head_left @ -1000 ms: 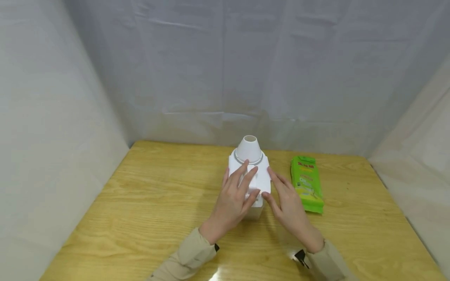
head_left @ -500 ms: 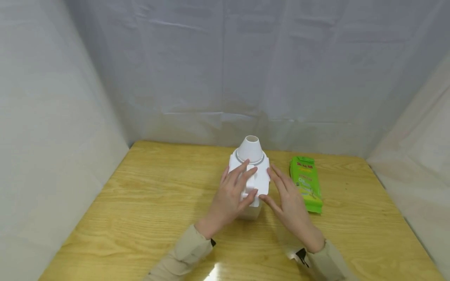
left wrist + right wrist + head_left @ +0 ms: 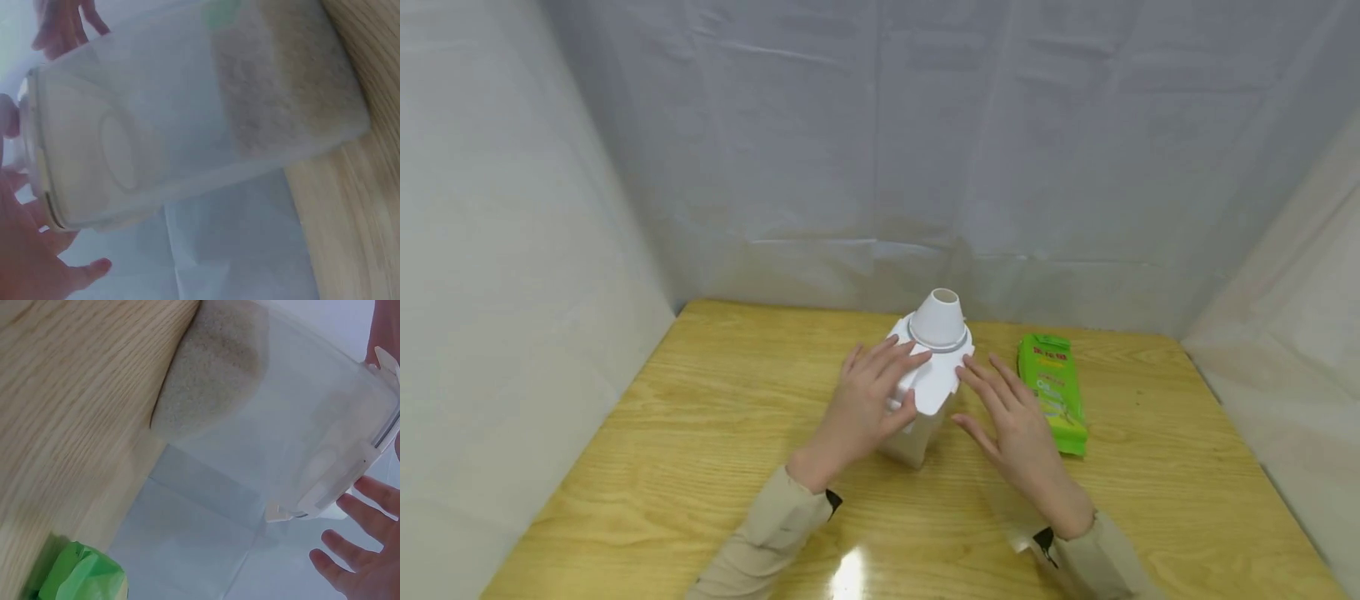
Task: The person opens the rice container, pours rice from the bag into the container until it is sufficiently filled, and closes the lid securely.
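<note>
A clear plastic storage container [image 3: 156, 125] stands on the table, its lower part filled with a pale, grainy food. On top sits a white lid [image 3: 938, 385] with a cone-shaped spout [image 3: 937, 325]. My left hand [image 3: 865, 400] lies over the lid's left side, fingers spread and thumb toward the front. At the right edge of the lid is my right hand [image 3: 1018, 425], its fingers extended; in the right wrist view its fingertips are right at a side clasp [image 3: 334, 481]. Neither hand is curled around the container.
To the right of the right hand, a green food bag [image 3: 1054, 392] with printed lettering lies flat on the wooden table [image 3: 730, 400]. Pale grey sheeting [image 3: 880, 150] hangs behind the table's back edge and along both sides.
The container has turned clockwise as seen from above, its front swinging left and its spout slightly right. My left hand has moved left with it; the right hand has barely shifted.
</note>
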Motion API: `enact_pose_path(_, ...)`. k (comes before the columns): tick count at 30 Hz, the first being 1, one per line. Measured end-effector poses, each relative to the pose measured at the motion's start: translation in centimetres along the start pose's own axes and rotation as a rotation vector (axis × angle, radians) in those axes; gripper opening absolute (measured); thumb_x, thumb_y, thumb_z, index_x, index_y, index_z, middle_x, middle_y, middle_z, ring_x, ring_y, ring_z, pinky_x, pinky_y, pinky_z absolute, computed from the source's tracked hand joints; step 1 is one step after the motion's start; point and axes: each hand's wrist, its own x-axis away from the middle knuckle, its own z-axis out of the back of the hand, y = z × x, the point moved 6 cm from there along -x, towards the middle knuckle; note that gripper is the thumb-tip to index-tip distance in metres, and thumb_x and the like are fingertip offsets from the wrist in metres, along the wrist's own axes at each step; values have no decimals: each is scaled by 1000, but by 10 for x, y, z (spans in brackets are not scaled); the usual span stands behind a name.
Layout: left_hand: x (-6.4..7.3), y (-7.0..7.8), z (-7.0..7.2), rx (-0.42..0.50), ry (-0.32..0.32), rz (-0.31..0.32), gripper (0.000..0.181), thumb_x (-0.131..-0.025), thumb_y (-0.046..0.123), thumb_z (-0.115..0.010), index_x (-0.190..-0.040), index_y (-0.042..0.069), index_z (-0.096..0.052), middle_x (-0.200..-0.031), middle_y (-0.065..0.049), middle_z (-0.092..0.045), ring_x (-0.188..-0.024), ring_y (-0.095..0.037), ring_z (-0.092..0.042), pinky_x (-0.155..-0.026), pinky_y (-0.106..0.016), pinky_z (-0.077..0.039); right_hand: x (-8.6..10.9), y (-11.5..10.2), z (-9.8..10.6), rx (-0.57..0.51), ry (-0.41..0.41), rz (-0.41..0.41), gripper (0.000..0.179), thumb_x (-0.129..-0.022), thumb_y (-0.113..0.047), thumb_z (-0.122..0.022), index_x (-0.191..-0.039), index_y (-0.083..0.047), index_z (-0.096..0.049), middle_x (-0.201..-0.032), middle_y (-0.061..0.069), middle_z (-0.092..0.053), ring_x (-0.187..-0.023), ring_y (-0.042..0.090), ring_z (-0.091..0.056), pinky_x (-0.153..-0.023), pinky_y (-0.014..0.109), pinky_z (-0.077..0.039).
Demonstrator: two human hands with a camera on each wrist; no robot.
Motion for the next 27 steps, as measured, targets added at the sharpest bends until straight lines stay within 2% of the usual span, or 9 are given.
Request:
enact_pose_path(5,-1,1,2,52,7,54,35,-98,22,-65,-132,15,-66,-137,-8,-65,-132,-28,-56,-113,-65,-34,0,-4,3,-2,25,28,60,-105,-53,-43,-137,-7,-61,-141,13,-60,-129,38,-53,-111,51,-40)
enact_pose_path(10,0,0,2,119,-21,57,32,-100,21,-63,-131,16,-66,-137,-6,-64,-137,-30,-52,-115,-65,-30,-1,-3,7,-61,84,30,49,-105,-46,-50,-128,-5,-65,-130,14,-64,-122,37,-56,-108,47,-42)
enact_pose_path(13,-1,-1,3,153,-38,39,31,-101,19,-61,-131,17,-66,-138,-5,-64,-138,-32,-50,-115,-67,-28,-4,5,10,-112,139,-18,51,-105,-45,-50,-129,-2,-63,-127,16,-63,-120,37,-56,-105,49,-45)
enact_pose_path(16,-1,0,3,187,-45,28,31,-101,17,-60,-132,16,-66,-137,-6,-65,-138,-34,-50,-113,-69,-29,-9,21,12,-140,175,-102,55,-105,-45,-50,-135,0,-58,-129,20,-61,-121,39,-56,-103,53,-44)
enact_pose_path(18,0,0,2,201,-48,30,32,-102,17,-59,-133,15,-65,-136,-7,-65,-137,-35,-50,-113,-70,-28,-15,34,11,-164,157,-161,52,-106,-39,-53,-140,-1,-54,-135,22,-59,-126,40,-53,-106,56,-42)
enact_pose_path(21,1,1,2,198,-39,37,34,-102,15,-58,-135,14,-64,-139,-10,-62,-136,-37,-50,-111,-70,-30,-28,51,5,-206,83,-223,51,-105,-30,-57,-148,-4,-47,-145,20,-54,-135,39,-48,-112,57,-36)
enact_pose_path(23,3,2,0,178,-32,48,37,-102,17,-56,-139,12,-60,-142,-13,-59,-137,-37,-50,-111,-69,-32,-36,59,0,-231,30,-237,54,-105,-27,-57,-152,-6,-43,-151,18,-49,-139,38,-44,-115,57,-33)
enact_pose_path(27,8,5,-3,123,-6,95,45,-103,23,-54,-145,7,-53,-148,-16,-53,-140,-36,-46,-112,-66,-34,-46,65,-10,-251,-48,-225,60,-106,-36,-53,-155,-6,-37,-155,17,-45,-141,39,-43,-116,56,-33)
